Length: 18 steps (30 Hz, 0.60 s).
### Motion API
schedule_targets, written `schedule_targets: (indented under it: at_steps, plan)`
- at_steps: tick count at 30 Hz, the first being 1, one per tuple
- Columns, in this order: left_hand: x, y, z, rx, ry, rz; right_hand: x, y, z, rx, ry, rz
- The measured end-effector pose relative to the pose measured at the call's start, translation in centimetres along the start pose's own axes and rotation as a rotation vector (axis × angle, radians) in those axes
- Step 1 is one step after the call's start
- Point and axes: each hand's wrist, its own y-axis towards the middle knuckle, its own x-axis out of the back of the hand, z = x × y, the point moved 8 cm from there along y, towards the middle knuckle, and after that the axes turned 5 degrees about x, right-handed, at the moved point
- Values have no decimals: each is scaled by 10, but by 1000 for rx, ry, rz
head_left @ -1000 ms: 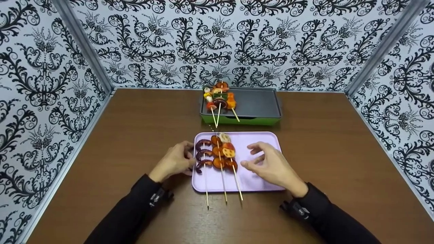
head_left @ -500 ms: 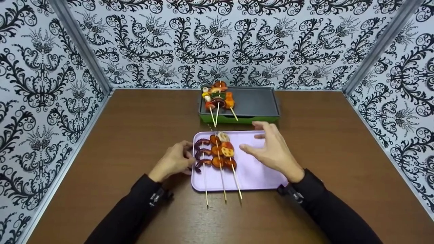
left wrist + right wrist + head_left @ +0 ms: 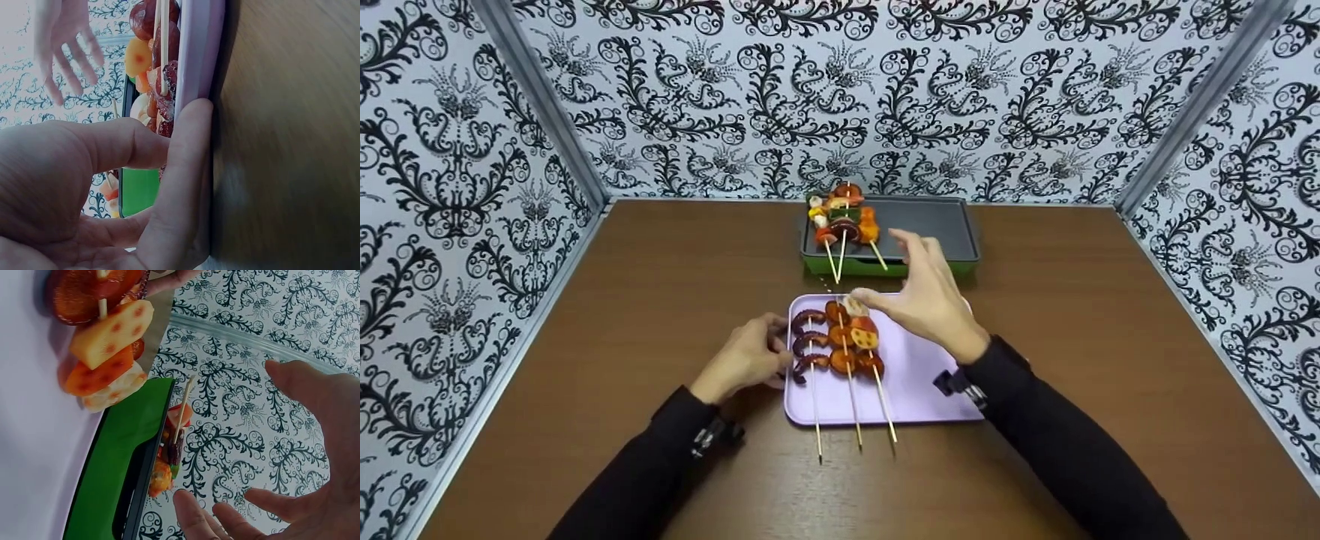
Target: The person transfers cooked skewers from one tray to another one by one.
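A lilac tray (image 3: 934,401) lies on the table with three skewers across its left half. The left one bears curled octopus tentacles (image 3: 810,341), the middle one round brown-orange pieces (image 3: 841,335). Mixed slices (image 3: 865,334) are on the right one, with a pale slice at its far end. My left hand (image 3: 742,356) holds the tray's left rim; in the left wrist view a finger (image 3: 188,146) lies along the outer wall. Above the tray's far part hovers my right hand (image 3: 926,300), fingers spread and holding nothing. It partly hides the tray's far edge.
Behind the tray stands a green toy grill (image 3: 855,264) with a dark grey plate (image 3: 930,217). Several food pieces on skewers (image 3: 840,214) occupy the plate's left side, sticks pointing forward. Patterned walls (image 3: 825,97) enclose the brown table (image 3: 697,277).
My right hand has moved from the tray's right side forward, then left, towards the grill, with fingers still spread. My left hand stays at the tray's rim. The skewers keep their places.
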Motion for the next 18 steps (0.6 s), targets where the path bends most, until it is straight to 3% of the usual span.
schedule_targets:
  at_steps: [18]
  plan:
    - [0,0,0,-29,2,-4,-46,42,6,-26,-3,13]
